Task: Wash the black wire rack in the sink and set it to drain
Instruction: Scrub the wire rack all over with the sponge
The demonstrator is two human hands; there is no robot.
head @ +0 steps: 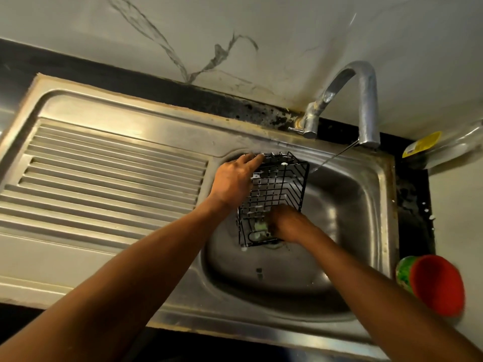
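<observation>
Now at the scrubbing stage: a black wire rack (277, 189) is held tilted over the basin of a stainless-steel sink (366, 205), its lower end down near the drain, its upper end raised toward the back rim. White flecks of foam cling to the wires, so rinsing appears yet to be done.

The person's left hand (235, 178) grips the rack along its upper left side, fingers wrapped over the top edge, apparently to brace it at an angle so that water and suds run off into the basin. The right hand (290, 223) is curled around a pale green sponge (261, 227) and presses it against the rack's lower end, where the bracing grip gives the scrubbing something to push against.

A thin stream falls slantwise from the curved tap (363, 100) and lands just beside the rack's far right corner, close enough for wetting without flooding the soap away.

To the left, the sink's ribbed draining board (112, 165) lies bare, the likely resting place once the rack is clean. On the dark table (413, 194) to the right stand a red cup (436, 283) and, farther back, a clear bottle (444, 147) with a yellow label.
</observation>
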